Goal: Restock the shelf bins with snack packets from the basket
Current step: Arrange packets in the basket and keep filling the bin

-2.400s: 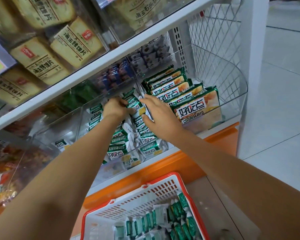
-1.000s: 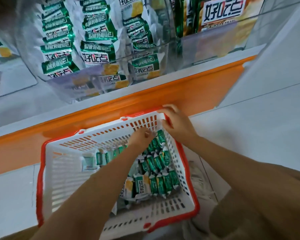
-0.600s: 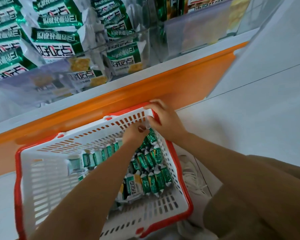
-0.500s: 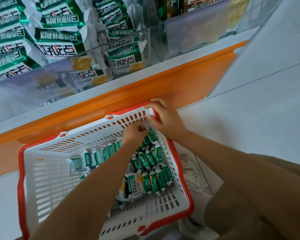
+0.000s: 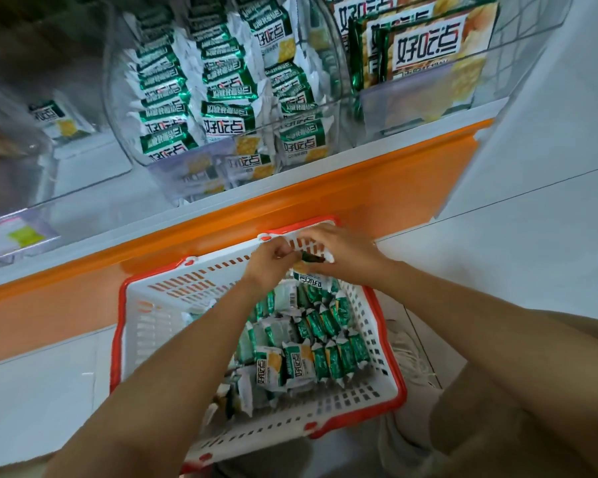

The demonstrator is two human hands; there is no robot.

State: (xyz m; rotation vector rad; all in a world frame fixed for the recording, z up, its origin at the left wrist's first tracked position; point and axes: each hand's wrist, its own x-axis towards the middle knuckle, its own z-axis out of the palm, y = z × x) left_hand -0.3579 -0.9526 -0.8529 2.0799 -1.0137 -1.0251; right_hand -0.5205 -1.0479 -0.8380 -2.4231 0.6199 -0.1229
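Far above, the clear shelf bin [image 5: 116,108] stands packed. Nearer, the white basket [image 5: 145,326] holds loose snack packets [image 5: 325,360]. At its far right corner, my left hand [image 5: 273,267] and right hand [image 5: 347,251] both pinch one packet [image 5: 312,259].

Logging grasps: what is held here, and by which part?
Left hand and right hand together pinch a few green snack packets by their upper ends over the basket.
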